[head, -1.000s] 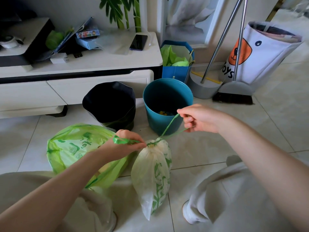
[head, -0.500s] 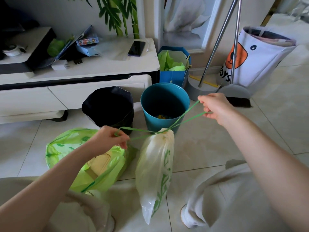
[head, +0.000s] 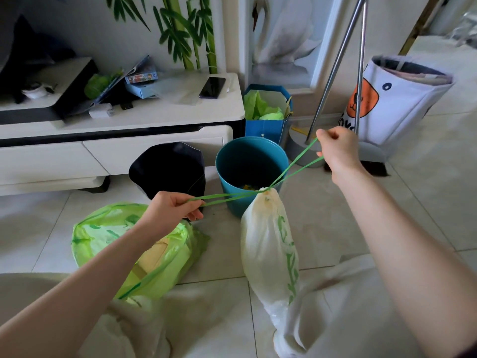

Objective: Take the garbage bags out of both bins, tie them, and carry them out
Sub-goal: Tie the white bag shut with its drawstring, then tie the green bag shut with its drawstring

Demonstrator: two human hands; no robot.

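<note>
**Drawstrings pulled apart above the white bag**

Tiled floor (head: 335, 228) carries the scene; white bag (head: 268, 244) hangs between the hands, long axis vertical; left hand (head: 170, 210) pinches one drawstring (head: 227, 197) loop low, right hand (head: 338, 148) pinches the other higher; the green bag (head: 103, 233) lies left.

Two bags out, two bins behind them.
Your white garbage bag (head: 269, 244) hangs with its mouth pulled shut by green strings (head: 291, 166). The green bag (head: 108, 228) lies on the floor, near the black bin (head: 167, 169) and teal bin (head: 251, 161).
</note>
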